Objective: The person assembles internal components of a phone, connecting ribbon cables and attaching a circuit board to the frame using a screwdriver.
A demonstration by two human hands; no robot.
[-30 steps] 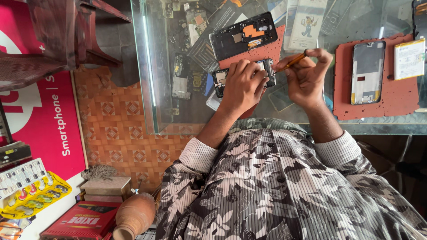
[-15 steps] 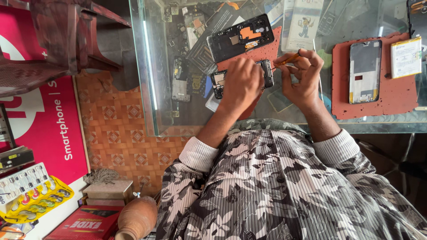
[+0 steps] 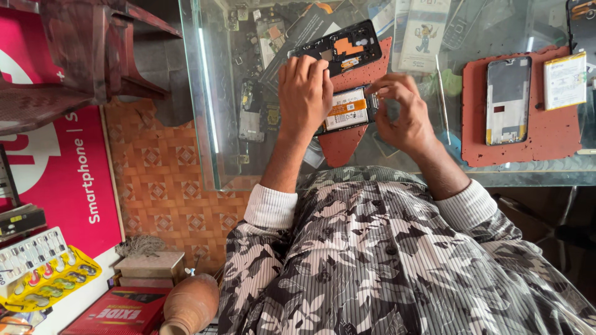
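From the head camera I look down on my two hands at work over an opened phone (image 3: pixel 347 110) that lies on a glass table (image 3: pixel 211 124), its white and orange battery showing between them. My left hand (image 3: pixel 304 93) lies flat over the phone's left end, fingers together and curled slightly down, pressing on it rather than gripping around it. My right hand (image 3: pixel 402 111) is half closed at the phone's right end, thumb and fingertips pinched together on the edge there; I cannot tell whether anything small sits in that pinch. The phone rests partly on a red mat (image 3: pixel 347 139), and just above my left hand a black phone frame (image 3: pixel 338 49) with orange patches lies tilted on the same mat. A thin metal tool (image 3: pixel 442 99) lies on the glass just to the right of my right hand, apart from it. Further right, well apart from both hands, a second red mat (image 3: pixel 546 136) carries another phone body (image 3: pixel 508 100) and a white battery (image 3: pixel 565 80). A printed card (image 3: pixel 425 34) lies near the far edge of the table. Beside the table, on the left, stand a red plastic chair (image 3: pixel 81 56), a pink sign (image 3: pixel 56 174), and lower down a clay pot (image 3: pixel 191 304).
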